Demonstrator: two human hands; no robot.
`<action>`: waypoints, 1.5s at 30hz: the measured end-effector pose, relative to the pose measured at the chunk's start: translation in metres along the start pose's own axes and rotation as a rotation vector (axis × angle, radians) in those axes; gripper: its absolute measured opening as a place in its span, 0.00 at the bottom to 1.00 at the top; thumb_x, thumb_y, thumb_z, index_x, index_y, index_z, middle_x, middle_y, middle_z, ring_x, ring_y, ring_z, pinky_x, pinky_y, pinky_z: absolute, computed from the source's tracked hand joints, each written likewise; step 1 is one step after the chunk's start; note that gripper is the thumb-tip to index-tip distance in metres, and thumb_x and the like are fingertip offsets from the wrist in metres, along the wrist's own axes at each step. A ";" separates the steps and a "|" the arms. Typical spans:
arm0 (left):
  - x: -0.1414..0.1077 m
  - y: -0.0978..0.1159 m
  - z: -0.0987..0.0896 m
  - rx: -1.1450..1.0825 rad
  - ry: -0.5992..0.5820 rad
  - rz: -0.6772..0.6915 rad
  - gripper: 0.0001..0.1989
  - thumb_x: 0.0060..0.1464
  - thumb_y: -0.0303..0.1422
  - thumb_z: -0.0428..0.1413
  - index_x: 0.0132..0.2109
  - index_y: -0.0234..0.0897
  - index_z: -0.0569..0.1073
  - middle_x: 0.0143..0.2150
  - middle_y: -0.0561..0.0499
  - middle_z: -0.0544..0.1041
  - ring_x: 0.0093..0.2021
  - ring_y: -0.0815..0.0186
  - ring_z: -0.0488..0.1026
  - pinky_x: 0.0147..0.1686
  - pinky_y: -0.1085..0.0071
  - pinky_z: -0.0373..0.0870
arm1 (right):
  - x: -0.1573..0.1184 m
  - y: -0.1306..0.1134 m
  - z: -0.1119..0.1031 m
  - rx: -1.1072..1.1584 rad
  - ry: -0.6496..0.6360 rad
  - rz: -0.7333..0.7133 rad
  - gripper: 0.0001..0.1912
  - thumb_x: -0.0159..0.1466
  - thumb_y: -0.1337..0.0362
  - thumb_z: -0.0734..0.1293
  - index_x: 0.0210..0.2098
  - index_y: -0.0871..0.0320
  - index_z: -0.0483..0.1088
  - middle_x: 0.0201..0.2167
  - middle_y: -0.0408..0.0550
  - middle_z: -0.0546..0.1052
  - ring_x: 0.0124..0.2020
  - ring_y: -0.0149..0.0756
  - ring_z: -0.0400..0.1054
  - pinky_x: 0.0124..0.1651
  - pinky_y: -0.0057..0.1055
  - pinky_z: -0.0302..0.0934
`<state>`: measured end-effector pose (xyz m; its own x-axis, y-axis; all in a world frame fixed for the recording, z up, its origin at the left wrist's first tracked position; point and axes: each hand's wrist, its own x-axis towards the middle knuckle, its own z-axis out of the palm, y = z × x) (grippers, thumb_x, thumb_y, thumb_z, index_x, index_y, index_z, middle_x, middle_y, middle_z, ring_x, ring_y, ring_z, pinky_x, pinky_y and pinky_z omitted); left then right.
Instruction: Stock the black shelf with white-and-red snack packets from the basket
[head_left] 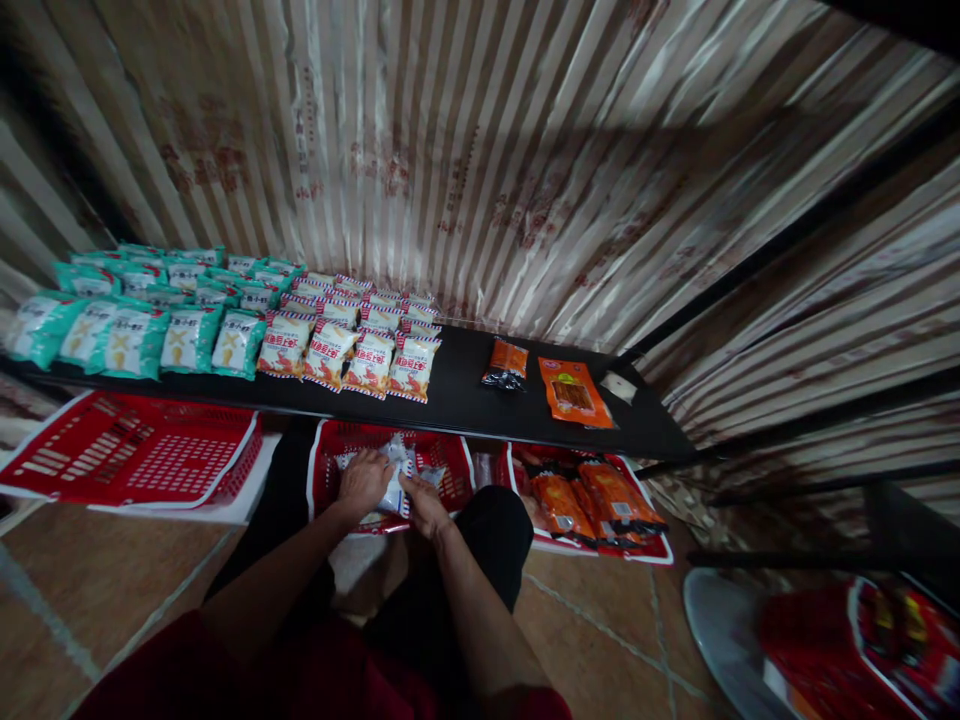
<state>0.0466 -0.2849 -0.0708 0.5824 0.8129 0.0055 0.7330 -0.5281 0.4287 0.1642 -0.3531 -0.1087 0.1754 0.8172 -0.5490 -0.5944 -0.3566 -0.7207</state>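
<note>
Both hands are over the middle red basket (319,482), which holds several silvery-white snack packets. My left hand (364,480) rests on the left side of a white-and-blue packet (396,488), its fingers bent over it. My right hand (426,505) pinches the right edge of the same packet with thumb and fingers. Above the basket, on the black shelf (461,395), stand rows of white-and-red snack bags (369,362), with teal bags (135,340) to their left.
An orange-and-black packet (506,363), a flat orange packet (574,393) and a small white item (618,387) lie on the shelf's right part. A red basket (172,455) sits left; another (660,548) holds orange packets. More goods stand lower right.
</note>
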 end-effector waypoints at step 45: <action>-0.022 -0.020 0.070 -0.262 0.298 -0.008 0.27 0.52 0.24 0.40 0.60 0.30 0.59 0.62 0.41 0.60 0.66 0.56 0.49 0.62 0.52 0.53 | -0.001 0.000 0.005 0.087 0.064 0.111 0.17 0.56 0.52 0.64 0.38 0.58 0.69 0.30 0.47 0.76 0.29 0.31 0.70 0.31 0.27 0.64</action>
<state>0.0437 -0.3099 -0.1430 0.4209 0.8729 0.2467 0.6001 -0.4718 0.6459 0.1601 -0.3513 -0.1058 0.1527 0.7434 -0.6512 -0.6784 -0.4004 -0.6160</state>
